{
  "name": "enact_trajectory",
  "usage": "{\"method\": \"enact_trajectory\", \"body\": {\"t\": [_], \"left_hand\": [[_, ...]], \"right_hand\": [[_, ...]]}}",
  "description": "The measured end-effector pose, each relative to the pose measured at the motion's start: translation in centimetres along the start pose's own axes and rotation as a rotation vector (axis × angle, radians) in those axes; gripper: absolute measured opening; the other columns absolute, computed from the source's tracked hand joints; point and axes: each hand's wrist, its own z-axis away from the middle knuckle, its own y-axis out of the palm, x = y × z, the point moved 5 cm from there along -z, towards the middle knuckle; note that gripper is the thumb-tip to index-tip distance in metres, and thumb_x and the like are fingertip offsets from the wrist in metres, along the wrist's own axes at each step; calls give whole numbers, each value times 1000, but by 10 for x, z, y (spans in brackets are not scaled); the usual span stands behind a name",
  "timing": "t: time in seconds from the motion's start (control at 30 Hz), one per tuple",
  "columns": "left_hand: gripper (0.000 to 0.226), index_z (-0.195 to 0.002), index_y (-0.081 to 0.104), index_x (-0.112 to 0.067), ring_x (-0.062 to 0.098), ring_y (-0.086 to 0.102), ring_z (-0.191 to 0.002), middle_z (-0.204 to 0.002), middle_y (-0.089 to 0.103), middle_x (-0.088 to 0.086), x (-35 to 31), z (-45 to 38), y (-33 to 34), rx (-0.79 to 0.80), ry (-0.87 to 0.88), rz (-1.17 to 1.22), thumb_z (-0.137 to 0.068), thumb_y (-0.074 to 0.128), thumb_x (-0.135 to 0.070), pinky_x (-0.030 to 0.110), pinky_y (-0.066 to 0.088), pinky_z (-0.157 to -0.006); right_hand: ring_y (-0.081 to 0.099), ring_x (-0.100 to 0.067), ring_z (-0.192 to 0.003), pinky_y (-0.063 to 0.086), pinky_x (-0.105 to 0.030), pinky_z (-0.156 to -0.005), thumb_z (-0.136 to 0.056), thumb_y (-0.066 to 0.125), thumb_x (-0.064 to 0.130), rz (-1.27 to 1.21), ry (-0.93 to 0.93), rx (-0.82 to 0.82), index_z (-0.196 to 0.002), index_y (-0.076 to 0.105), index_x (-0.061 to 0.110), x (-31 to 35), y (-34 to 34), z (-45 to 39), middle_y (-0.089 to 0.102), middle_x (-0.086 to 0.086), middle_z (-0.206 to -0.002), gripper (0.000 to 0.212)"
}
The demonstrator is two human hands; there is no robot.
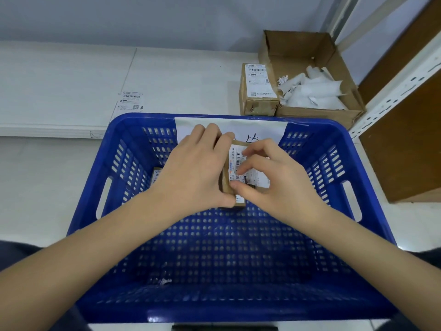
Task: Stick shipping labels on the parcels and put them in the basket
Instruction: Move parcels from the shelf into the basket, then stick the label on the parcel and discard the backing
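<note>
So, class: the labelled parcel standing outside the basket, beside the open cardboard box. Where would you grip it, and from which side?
Grip the labelled parcel across its long side faces, coming from above and its free left. The open cardboard box appears to touch its right side, and its label faces up.

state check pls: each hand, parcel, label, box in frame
left hand: grips held parcel's side
right hand: fingers on its label
held parcel: over basket, labelled
blue basket: one parcel inside
parcel on table: labelled
loose label: flat on table
cardboard box: open, paper scraps inside
</note>
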Motion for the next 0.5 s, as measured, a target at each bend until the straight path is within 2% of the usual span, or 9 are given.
{"method": "enact_trajectory", "body": {"t": [0.23, 0.37, 0.43, 0.5], "left_hand": [[91, -116, 58, 2, 34, 55, -84, -97, 57, 15, 0, -1, 4, 23, -13, -13, -44, 66, -53, 43, 54, -66], [92, -117, 58, 1, 32, 54, -85, -98, 56, 14, -1, -1, 7, 26, -18, 1, -45, 73, -55, 40, 52, -67], [93, -118, 57, -1, 31, 54, -86, -99, 56, 12, -2, 0, 8, 32, -22, 15, -44, 81, -52, 36, 49, -66], [93, -119, 57, -2, 31, 53, -88, -100, 55, 11, -4, -1, 9, 36, -18, 24, -43, 80, -51, 33, 44, -65]], "right_hand": [[61, -23, -80, 52, -39, -49, -78, 53, 38, 147, -124, -52, -77, 67, 12, 12, -2, 0, 59, -6, -95, 29], [57, -22, -73, 49, -34, -49, -76, 53, 33, 188, -152, -66, -73, 65, 11, 14, -1, 0, 58, -5, -86, 25], [54, -20, -70, 46, -31, -51, -75, 53, 29, 227, -172, -62, -70, 63, 11, 14, -1, 0, 57, -4, -81, 21], [51, -19, -67, 45, -32, -51, -76, 51, 26, 269, -193, -54, -68, 63, 11, 14, -1, 1, 57, -2, -77, 20]]}}
